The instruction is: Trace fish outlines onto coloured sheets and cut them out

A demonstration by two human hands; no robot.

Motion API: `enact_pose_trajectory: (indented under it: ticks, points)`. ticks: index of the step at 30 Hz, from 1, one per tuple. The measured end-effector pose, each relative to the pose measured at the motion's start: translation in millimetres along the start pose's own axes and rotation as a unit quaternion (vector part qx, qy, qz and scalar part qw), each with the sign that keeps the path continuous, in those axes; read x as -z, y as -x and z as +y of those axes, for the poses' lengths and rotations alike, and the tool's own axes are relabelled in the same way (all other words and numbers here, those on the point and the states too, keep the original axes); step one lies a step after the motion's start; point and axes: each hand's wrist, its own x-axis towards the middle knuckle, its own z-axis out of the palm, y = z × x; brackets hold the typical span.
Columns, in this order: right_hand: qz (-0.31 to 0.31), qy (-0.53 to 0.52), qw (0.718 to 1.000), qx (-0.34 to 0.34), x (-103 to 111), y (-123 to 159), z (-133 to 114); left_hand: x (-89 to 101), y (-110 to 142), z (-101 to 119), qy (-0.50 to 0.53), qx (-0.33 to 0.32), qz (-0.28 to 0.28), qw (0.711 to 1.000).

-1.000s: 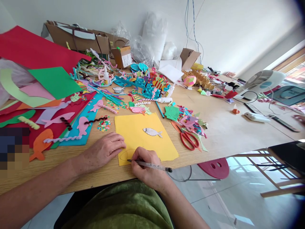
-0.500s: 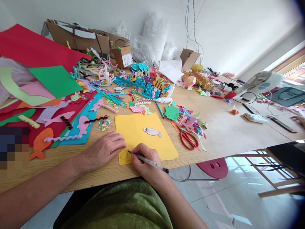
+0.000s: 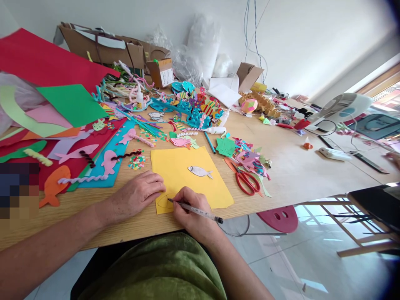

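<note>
Pen [image 3: 200, 211] shifted slightly; right hand [image 3: 194, 210] pinches it, left hand [image 3: 139, 192] loosely open on yellow paper [image 3: 178, 166].

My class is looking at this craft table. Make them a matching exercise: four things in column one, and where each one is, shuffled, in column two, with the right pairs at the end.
Column one
1. Pen
2. Scissors
3. White fish
4. Left hand

Column two
A. Lying on the yellow sheet
B. At the yellow sheet's left edge, fingertips on the paper
C. Held in the right hand
D. On the table, to the right of the yellow sheet

Right pairs: 1-C; 2-D; 3-A; 4-B
</note>
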Motion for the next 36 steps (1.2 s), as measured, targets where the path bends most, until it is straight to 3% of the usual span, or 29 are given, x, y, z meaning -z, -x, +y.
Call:
enact_pose_trajectory:
  ticks: [14,24,36]
  points:
    - [-0.035,-0.022,0.999,0.021,5.2,3.5,-0.4,3.7,-2.1,3.2,-0.002,-0.005,-0.001,1.000]
    - [-0.035,-0.019,0.999,0.030,4.7,3.0,-0.1,3.7,-1.7,2.6,-0.001,0.000,-0.006,1.000]
    - [0.001,-0.006,1.000,-0.008,0.0,-0.6,0.0,0.9,-0.3,0.6,-0.002,-0.002,0.005,1.000]
